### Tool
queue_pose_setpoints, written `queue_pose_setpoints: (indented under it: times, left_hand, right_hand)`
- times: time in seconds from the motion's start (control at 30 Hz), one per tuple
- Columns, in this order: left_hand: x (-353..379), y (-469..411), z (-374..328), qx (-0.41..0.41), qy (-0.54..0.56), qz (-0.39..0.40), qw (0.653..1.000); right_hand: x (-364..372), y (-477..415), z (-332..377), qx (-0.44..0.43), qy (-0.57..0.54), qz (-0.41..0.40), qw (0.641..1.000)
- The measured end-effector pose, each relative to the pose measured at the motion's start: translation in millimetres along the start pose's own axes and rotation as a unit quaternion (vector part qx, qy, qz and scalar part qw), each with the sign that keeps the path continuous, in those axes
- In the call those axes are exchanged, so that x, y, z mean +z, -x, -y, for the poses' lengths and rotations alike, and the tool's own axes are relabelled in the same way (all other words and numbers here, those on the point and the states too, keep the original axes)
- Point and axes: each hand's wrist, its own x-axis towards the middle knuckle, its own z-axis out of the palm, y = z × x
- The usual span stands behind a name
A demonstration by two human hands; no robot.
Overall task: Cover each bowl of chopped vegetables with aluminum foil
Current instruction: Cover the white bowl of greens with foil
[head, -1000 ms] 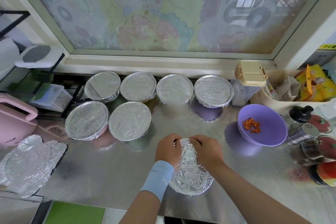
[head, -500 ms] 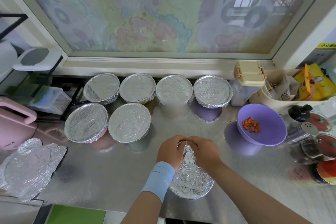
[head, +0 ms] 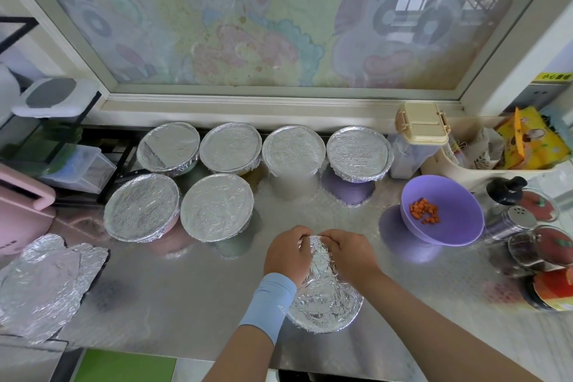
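Foil point(head: 325, 304) is already stretched over the bowl I am working on, which stands on the counter point(head: 186, 288) to the left of the open purple bowl point(head: 455, 229) and nearer to me than it. My left hand point(head: 286, 254) and right hand point(head: 350, 254) meet at the side of the rim away from me. The fingers of both curl in and pinch the sheet there, with the hands close together and almost touching. The near edge looks tucked down all the way round.

I judge this to be the crimping step on the seventh bowl, close to done. Next I need to press the last loose fold under the far lip, let go, and take a fresh sheet. The crumpled spare foil point(head: 46, 282) lies well to the left of the purple bowl, at the counter's far end. I cannot tell how many sheets are in that pile.

Counting bowls, six finished ones stand left of the purple bowl. Four are in a back row point(head: 293, 149), farther from me than it, and two in a front row point(head: 217, 206) farther left. With the one under my hands that makes seven under foil. One bowl, the purple one, is uncovered and holds a small heap of diced carrot point(head: 424, 211). That gives eight bowls in all, so by my reckoning one cover is left to do.
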Motion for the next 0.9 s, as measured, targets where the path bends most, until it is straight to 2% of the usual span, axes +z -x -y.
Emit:
queue_pose_setpoints:
  times: [0.17,0.33,0.4,0.57,0.77,0.9]
  left_hand:
    - [2,-3,-1,0.002,-0.024,0.006,1.0]
    - [3,2,7,-0.028,-0.011,-0.046,0.998]
    - [3,5,8,-0.015,-0.008,-0.055,0.998]
    - [2,8,8,-0.006,-0.011,-0.037,0.999]
    - [3,13,6,-0.052,-0.012,-0.091,0.994]
    - [3,17,7,-0.049,-0.023,-0.086,0.995]
  right_hand:
    - [0,4,3,-0.011,0.012,0.004,1.0]
    - [1,5,0,-0.014,-0.011,-0.013,1.0]
    - [1,3,0,-0.016,-0.008,-0.011,1.0]
    - [-1,-2,4,-0.036,-0.003,0.008,0.999]
    - [3,0,-5,0.006,-0.018,-0.003,1.0]
    - [3,-2,-7,0.004,-0.009,-0.002,1.0]
